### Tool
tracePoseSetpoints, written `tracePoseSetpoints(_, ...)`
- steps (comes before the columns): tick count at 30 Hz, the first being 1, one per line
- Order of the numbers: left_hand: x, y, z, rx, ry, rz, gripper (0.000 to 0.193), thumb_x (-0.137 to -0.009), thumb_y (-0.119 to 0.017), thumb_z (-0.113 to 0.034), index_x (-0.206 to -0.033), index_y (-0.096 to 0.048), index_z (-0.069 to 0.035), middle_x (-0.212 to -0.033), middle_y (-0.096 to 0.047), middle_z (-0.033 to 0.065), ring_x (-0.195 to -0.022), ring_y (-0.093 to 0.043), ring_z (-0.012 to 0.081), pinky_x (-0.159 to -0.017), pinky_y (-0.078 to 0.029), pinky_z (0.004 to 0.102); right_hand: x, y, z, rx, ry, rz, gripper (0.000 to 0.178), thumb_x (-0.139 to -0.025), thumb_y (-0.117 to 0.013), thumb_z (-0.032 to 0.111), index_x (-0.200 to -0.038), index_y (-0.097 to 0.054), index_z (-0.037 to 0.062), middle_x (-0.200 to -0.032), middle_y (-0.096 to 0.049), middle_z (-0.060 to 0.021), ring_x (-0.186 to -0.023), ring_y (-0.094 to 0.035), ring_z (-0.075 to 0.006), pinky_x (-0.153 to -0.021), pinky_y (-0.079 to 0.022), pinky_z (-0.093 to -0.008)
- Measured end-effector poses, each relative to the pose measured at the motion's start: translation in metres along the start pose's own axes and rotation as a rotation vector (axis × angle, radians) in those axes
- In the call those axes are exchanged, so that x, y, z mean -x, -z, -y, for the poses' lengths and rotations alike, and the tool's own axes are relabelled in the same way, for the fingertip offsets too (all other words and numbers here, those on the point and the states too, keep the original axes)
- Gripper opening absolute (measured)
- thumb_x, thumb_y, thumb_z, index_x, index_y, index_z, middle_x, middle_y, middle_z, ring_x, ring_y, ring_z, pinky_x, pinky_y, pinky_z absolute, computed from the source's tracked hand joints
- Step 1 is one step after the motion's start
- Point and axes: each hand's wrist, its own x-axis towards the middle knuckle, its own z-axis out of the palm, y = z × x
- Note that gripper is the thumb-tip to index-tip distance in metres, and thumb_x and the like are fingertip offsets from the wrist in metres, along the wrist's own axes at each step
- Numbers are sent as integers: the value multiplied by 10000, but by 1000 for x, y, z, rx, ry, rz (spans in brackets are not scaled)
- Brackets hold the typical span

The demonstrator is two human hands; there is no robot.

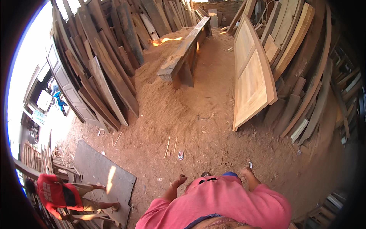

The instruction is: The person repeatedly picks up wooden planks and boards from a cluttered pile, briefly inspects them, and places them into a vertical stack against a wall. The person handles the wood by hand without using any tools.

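My left hand (181,178) hangs beside my body with its fingers curled in, and nothing shows in it. On the other side my right hand (245,171) hangs low; its fingers are too small to make out. A small white scrap (250,164) appears just beside that hand, and whether the two touch is unclear. A small red and white packet (180,155) lies on the dirt floor ahead of my left hand. Thin sticks (167,147) lie a little farther off.
A long wooden beam (179,57) stands over piled sawdust (164,103) ahead. Upright boards (110,72) line the left. A pale panelled wooden door (249,84) leans against boards at right. Another person in red (57,192) is at left, beside a grey sheet (91,160).
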Motion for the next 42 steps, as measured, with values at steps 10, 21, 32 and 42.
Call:
tracePoseSetpoints(10,-203,110,-157,506,-39,66,661,-958,-713,-440,-1378,-566,48,-990,-682,66,-785,-654,161,-631,-515,311,-119,8,143,-13,259,64,393,-939,-685,327,-1137,-750,-6,-979,-765,-205,-803,-746,-303,-700,-585,-450)
tracePoseSetpoints(21,-353,171,-296,477,207,-131,395,-974,-604,-361,-1020,-737,8,-714,-656,57,-587,-606,190,-547,-470,362,-319,216,552,440,709,-238,538,-1031,-502,451,-948,-768,-9,-933,-766,-194,-915,-748,-363,-836,-581,-465)
tracePoseSetpoints(32,-566,253,-473,197,22,125,381,-984,-602,-369,-884,-708,-18,-655,-608,56,-595,-576,171,-558,-468,372,-391,309,827,28,657,115,351,-983,-589,346,-876,-747,51,-787,-742,-96,-727,-716,-245,-663,-554,-404)
tracePoseSetpoints(42,-820,459,-873,190,-465,169,367,-989,-726,-440,-1025,-684,-77,-864,-665,4,-793,-625,144,-706,-526,343,-558,434,749,-334,63,-349,201,-902,-679,225,-911,-688,24,-640,-617,-71,-494,-585,-193,-420,-419,-382)
